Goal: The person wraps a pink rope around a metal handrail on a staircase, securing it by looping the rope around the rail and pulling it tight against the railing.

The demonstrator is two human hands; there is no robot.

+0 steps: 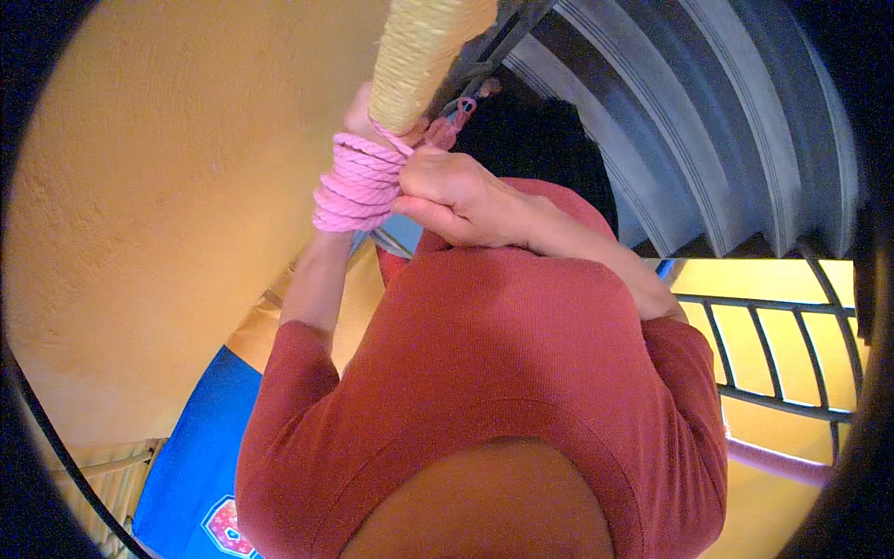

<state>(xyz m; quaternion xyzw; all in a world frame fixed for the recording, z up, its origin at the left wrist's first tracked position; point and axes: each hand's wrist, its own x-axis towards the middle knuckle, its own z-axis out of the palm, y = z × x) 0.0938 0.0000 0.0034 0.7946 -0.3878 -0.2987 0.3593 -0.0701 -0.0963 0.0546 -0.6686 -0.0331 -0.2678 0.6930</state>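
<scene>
A post wrapped in cream-yellow rope comes down from the top of the view. Thick pink rope is coiled several turns around my left wrist. My left hand lies against the lower part of the post, partly behind it, and its fingers are hidden. Just to the right, my right hand is closed, with a strand of the pink rope running from beside the post into its thumb side. More pink rope shows beyond my right hand, partly covered by the post and hand.
Curved grey stair steps rise at the upper right. Below them is a dark metal railing. A yellow-orange wall stands close on the left. Blue cloth with a badge is at the lower left, near a black cable.
</scene>
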